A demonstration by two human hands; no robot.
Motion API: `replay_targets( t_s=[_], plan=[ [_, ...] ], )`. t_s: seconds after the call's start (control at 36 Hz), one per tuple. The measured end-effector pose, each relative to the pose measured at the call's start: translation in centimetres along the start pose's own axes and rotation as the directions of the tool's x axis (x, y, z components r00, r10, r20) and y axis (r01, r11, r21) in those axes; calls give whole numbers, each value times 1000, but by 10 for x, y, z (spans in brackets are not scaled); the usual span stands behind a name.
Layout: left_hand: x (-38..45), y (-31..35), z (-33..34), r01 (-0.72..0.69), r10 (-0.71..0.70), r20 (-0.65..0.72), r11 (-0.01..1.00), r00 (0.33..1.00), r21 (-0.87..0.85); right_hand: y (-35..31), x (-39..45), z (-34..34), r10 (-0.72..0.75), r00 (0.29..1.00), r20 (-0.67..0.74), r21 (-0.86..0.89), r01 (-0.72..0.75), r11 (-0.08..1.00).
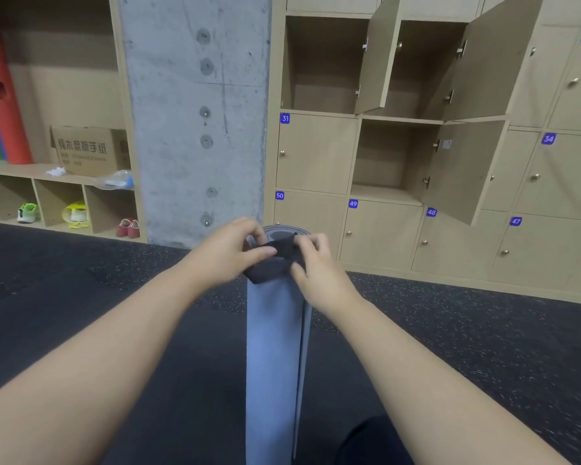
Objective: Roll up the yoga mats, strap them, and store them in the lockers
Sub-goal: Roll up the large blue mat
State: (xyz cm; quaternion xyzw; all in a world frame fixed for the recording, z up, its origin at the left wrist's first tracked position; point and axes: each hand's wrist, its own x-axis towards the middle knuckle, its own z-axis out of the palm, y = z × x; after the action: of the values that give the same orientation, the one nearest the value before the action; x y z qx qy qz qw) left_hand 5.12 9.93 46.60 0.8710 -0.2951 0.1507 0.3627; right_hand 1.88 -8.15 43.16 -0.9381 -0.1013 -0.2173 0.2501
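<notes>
Two hands pinching dark strap (275, 258), left hand (230, 250), right hand (316, 263), around upright rolled mat (274, 347)

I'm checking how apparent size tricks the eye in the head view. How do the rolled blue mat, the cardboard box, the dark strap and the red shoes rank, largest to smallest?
1. Rolled blue mat, though it is nearest the camera.
2. Cardboard box.
3. Dark strap, partly covered by both hands.
4. Red shoes, far off, so true size is unsure.

Concrete pillar (195, 112) between wooden shelving (61, 182) and speckled dark floor (483, 347).
</notes>
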Motion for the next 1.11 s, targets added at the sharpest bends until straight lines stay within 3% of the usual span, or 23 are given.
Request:
replay_targets(
  t_s=[0.11, 0.19, 0.31, 0.42, 0.58, 0.72, 0.89, 1.11],
  plan=[
    [-1, 0, -7, 63, -57, -145, 997, 988, 41, 1, 0, 1, 21, 1000, -1, 9, -21, 1000],
    [1, -4, -16, 19, 4, -294, 997, 956, 75, 2, -1, 0, 29, 999, -16, 38, -29, 999],
    [1, -9, -22, 25, 21, -334, 991, 942, 132, -1, -1, 0, 37, 999, -5, 29, -37, 999],
    [-1, -9, -25, 130, 21, -413, 934, 911, 333, -4, 0, 2, 32, 999, -6, 24, -31, 999],
    [-4, -20, -25, 5, 98, -216, 901, 971, 433, 0, 0, 1, 58, 998, -33, 35, -56, 998],
    [-8, -28, -22, -5, 95, -199, 911, 975, 412, 1, 0, 0, 39, 999, -18, 32, -39, 999],
    [-6, -10, -12, -166, 192, -64, 944, 979, 286, -4, 0, 5, 14, 999, -36, 73, -11, 997],
    [3, -14, -6, -17, 16, 4, 958, 1000, 286, 0, -2, 3, 13, 999, -35, 56, -11, 998]
  ],
)
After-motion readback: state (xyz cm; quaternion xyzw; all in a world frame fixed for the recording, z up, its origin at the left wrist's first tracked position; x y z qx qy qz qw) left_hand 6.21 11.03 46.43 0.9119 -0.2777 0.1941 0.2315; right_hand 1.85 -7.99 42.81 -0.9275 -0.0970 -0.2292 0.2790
